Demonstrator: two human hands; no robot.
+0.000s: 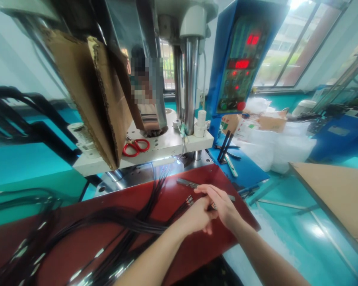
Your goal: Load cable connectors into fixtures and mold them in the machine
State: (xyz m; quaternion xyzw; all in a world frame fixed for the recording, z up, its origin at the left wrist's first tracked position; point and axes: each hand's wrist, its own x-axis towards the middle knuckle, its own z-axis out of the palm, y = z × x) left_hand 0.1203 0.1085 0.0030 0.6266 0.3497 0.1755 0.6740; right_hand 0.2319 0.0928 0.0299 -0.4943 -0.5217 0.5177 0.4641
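My left hand and my right hand meet over the right part of a dark red board. The left fingers are curled. The right hand arches over them, its fingers bent and touching the left. A small connector-like end shows between the hands; most of it is hidden. Just left of them lie several metallic cable ends on black cables. A narrow grey metal bar lies behind and partly beneath the right hand. Long bundles of black cables spread across the board to the left.
A press with steel columns stands behind the board. Red-handled scissors and cardboard rest on its white plate. At right are a blue control box, a utility knife on a blue shelf, and a cardboard-topped table.
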